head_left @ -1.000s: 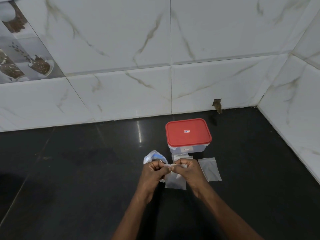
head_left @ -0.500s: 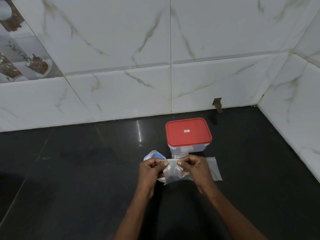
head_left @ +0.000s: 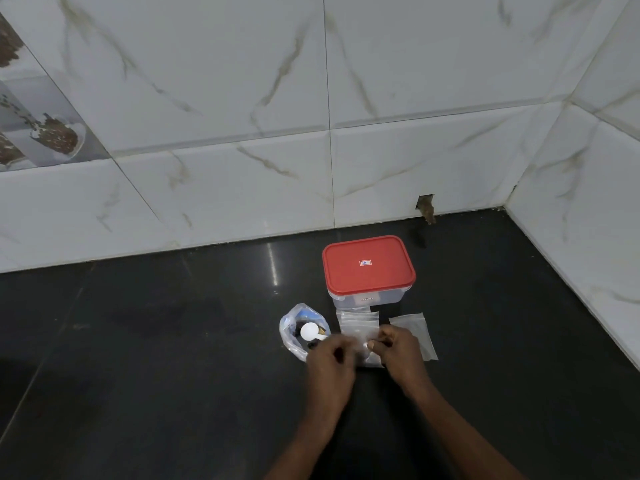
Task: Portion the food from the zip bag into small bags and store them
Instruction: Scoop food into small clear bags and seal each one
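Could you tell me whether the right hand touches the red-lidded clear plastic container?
Apart: head view shows small clear bags between right hand and container.

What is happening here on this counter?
A person works at a black counter. The right hand pinches a small bag; the left hand is beside it, too blurred to judge. The open zip bag holds a white scoop. The red-lidded box stands closed behind.

Dim, wide-angle bowing; glare streak on countertop (head_left: 138, 341); left hand (head_left: 330, 362) blurred.
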A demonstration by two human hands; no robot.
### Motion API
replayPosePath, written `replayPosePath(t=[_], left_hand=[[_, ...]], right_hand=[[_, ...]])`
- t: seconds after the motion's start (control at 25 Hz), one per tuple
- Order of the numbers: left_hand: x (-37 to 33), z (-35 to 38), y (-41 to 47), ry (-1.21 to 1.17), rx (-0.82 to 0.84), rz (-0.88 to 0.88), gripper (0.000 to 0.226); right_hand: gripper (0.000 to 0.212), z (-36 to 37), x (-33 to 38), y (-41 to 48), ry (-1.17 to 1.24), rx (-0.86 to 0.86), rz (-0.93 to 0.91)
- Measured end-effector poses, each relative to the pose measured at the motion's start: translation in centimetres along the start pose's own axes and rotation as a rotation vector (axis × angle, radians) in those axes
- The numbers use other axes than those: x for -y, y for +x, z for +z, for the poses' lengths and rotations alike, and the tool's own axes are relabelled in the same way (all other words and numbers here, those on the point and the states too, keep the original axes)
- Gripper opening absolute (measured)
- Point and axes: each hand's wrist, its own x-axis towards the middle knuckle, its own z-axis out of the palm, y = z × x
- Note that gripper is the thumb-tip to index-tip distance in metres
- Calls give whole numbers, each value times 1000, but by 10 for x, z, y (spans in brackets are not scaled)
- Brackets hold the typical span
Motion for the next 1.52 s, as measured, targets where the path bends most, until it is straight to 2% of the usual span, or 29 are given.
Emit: replayPosePath(t=[0.08, 0.16, 0.28, 0.36, 0.48, 0.52, 0.6, 0.64, 0.72, 0.8, 0.88, 1.0, 1.08, 1.2, 1.28, 1.36, 1.44, 1.52], left_hand=[[18, 16, -21, 182, 210, 202, 32], [42, 32, -31, 381, 294, 314, 44], [53, 43, -32, 528, 372, 342, 56], [55, 44, -29, 589, 405, 338, 56], [58, 47, -25, 613, 405, 340, 60], [57, 47, -26, 616, 391, 344, 61], [51, 46, -28, 524, 319, 354, 57], [43, 43, -29, 426, 268, 335, 51], [16, 33, -28, 170, 196, 189, 32], [-14, 20, -20, -55, 100, -21, 28], [-34, 9, -10, -265, 35, -225, 33], [-38, -11, 0, -463, 0, -357, 15], [-30, -26, 1, -480, -11, -361, 8], [-16, -44, 3, -380, -34, -309, 15], [-13, -51, 3, -281, -27, -261, 25], [-11, -56, 2, -241, -10, -206, 45], [-10, -57, 3, -218, -9, -132, 58], [-13, -59, 4, -177, -15, -98, 59]], right_hand=[[11, 5, -5, 5, -64, 14, -46], [8, 8, -5, 6, -84, -13, -77], [13, -2, -16, 8, -262, -270, -151], [22, -19, -32, 14, -510, -389, -72], [36, -36, -52, 23, -672, -329, 145], [35, -38, -53, 26, -623, -324, 167], [35, -41, -45, 26, -371, -366, 176], [39, -42, -38, 22, -223, -379, 176], [46, -46, -18, 7, 12, -367, 126], [49, -43, 3, -15, 161, -304, 49], [41, -33, 20, -35, 309, -222, 15], [29, -12, 34, -50, 430, -86, 9], [26, -4, 41, -53, 411, -5, 4], [21, -12, 63, -47, 446, 45, -33], [17, -24, 81, -36, 267, 127, -160], [17, -30, 96, -25, 21, 322, -273], [15, -30, 105, -16, -119, 466, -297], [14, -28, 108, -10, -210, 522, -290]])
